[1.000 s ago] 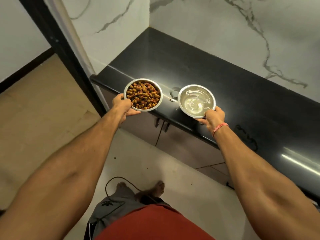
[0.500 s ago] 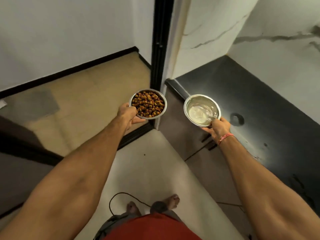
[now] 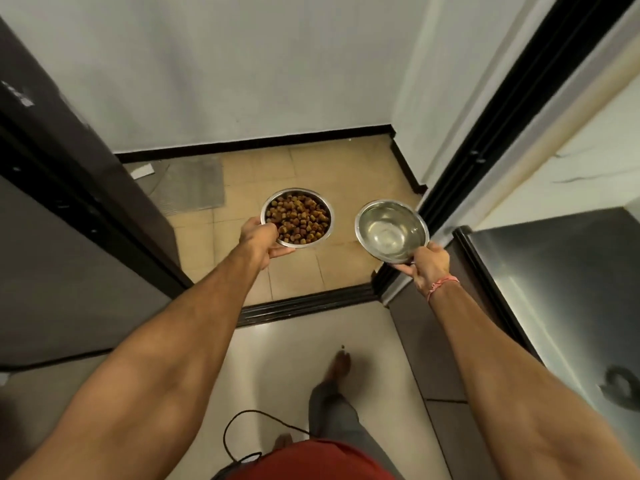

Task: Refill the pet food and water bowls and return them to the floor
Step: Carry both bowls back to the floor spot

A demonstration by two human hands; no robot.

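Observation:
A steel food bowl (image 3: pixel 297 217) full of brown kibble is held in the air by my left hand (image 3: pixel 260 241), which grips its near rim. A steel water bowl (image 3: pixel 391 231) holding clear water is gripped at its near rim by my right hand (image 3: pixel 428 268), with a red thread on the wrist. Both bowls hover over a tan tiled floor (image 3: pixel 346 174) beyond a dark threshold.
A black counter (image 3: pixel 561 289) stands at the right, with a black door frame (image 3: pixel 491 140) just past the water bowl. A dark door (image 3: pixel 79 188) is at the left. A grey mat (image 3: pixel 188 183) lies on the tan floor by the white wall. A black cable (image 3: pixel 242 431) hangs by my feet.
I have turned left, away from the counter, carrying both bowls. They now hang over the tan floor in the doorway instead of beside the counter edge.

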